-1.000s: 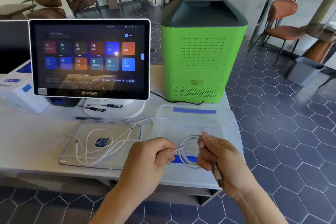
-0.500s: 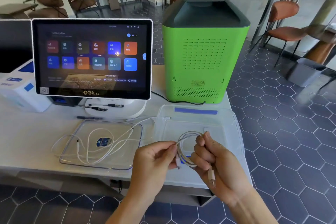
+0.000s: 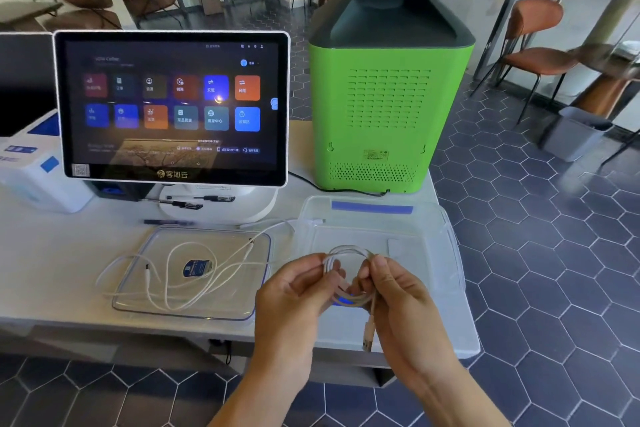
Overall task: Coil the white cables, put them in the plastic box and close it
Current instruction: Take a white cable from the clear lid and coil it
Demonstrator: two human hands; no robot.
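1. We have one view only, from a wide-angle camera worn on a person's head, so no second view shares any part of the scene.
2. It faces forward and down across a white table.
3. The left hand and right hand sit nearest, low and central, with forearms entering from the bottom edge.
4. A touchscreen and a green machine stand further off, mid-frame.
5. Chairs and tiled floor fill the distant top and right, curved by the lens.
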